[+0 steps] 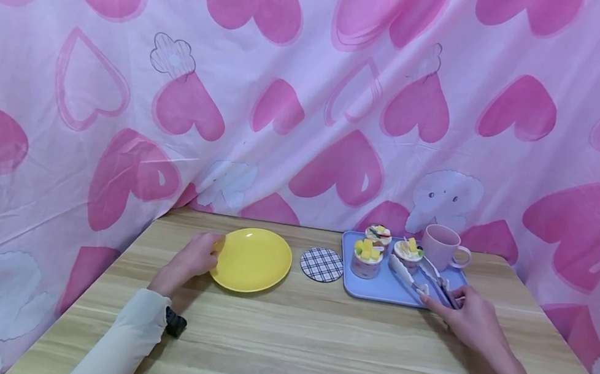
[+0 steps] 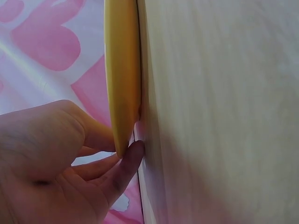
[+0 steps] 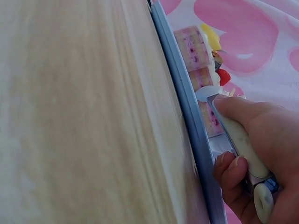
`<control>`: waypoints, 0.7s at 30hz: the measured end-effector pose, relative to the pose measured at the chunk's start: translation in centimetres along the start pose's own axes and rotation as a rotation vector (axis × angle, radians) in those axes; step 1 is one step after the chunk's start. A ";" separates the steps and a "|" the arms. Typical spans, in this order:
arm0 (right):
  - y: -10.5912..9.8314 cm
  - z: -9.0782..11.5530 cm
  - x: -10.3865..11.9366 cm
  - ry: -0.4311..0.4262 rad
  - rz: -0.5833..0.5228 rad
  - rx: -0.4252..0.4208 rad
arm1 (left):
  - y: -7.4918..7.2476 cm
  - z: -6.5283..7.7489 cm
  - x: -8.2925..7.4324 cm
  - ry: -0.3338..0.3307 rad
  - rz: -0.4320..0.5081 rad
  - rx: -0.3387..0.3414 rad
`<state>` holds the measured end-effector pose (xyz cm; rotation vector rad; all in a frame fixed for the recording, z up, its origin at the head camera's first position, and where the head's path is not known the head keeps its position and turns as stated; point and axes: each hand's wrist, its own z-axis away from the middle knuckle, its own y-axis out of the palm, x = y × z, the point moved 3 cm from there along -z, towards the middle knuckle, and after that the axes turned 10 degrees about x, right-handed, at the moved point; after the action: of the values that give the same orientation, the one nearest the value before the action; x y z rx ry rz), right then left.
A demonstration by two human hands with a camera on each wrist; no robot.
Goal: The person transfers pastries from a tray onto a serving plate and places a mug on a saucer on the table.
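Note:
My left hand (image 1: 189, 262) pinches the left rim of a round yellow plate (image 1: 252, 260) on the table. In the left wrist view the thumb and fingers meet at the edge of that plate (image 2: 122, 74). My right hand (image 1: 476, 321) holds a pair of tongs (image 1: 405, 273) over a blue tray (image 1: 377, 292). The tongs' spread arms reach to either side of a dessert cup (image 1: 408, 252) topped with cream and yellow pieces; whether they touch it I cannot tell. Two more dessert cups, one in front (image 1: 366, 260) and one behind (image 1: 378, 235), stand left of it.
A pink mug (image 1: 440, 247) stands at the tray's back right, its handle facing right. Between plate and tray lies a round checked coaster (image 1: 321, 265). The wooden table (image 1: 282, 345) ends at a pink heart-patterned cloth (image 1: 307, 120) behind and at both sides.

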<state>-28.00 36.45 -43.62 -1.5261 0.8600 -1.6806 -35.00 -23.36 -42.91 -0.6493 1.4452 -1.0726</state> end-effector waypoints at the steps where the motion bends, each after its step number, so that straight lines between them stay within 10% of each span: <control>1: 0.0 0.0 0.0 -0.002 0.002 0.000 | 0.0 0.0 0.1 -0.005 0.006 0.001; 21: 0.4 0.5 0.2 -0.043 -0.024 -0.026 | -0.3 0.0 0.9 0.012 0.047 -0.003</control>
<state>-27.45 36.02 -43.77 -1.5903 0.8470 -1.6537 -35.22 -24.25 -43.07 -0.6094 1.4653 -1.0397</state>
